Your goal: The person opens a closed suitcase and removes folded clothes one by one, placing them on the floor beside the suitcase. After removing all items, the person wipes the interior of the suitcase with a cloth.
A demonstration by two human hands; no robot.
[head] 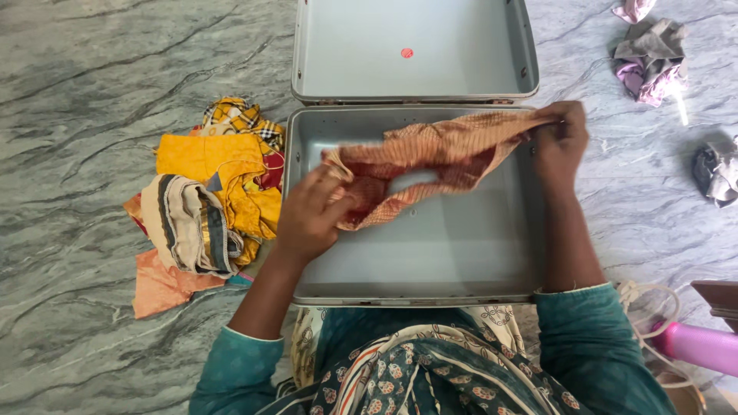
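Note:
An open grey metal suitcase (492, 265) lies on the marble floor in front of me, its lid (346, 54) tipped back. Over its bare inside I hold an orange and red checked cloth (438, 154), stretched between both hands. My left hand (311, 211) grips the cloth's left end above the case's left half. My right hand (561, 138) pinches the right end at the case's right wall. The cloth sags in the middle and looks blurred.
A heap of yellow, orange and striped clothes (204, 200) lies on the floor left of the suitcase. Crumpled grey and purple cloths (652, 58) sit at the top right, another grey one (716, 173) at the right edge. A pink cylinder (699, 346) lies at lower right.

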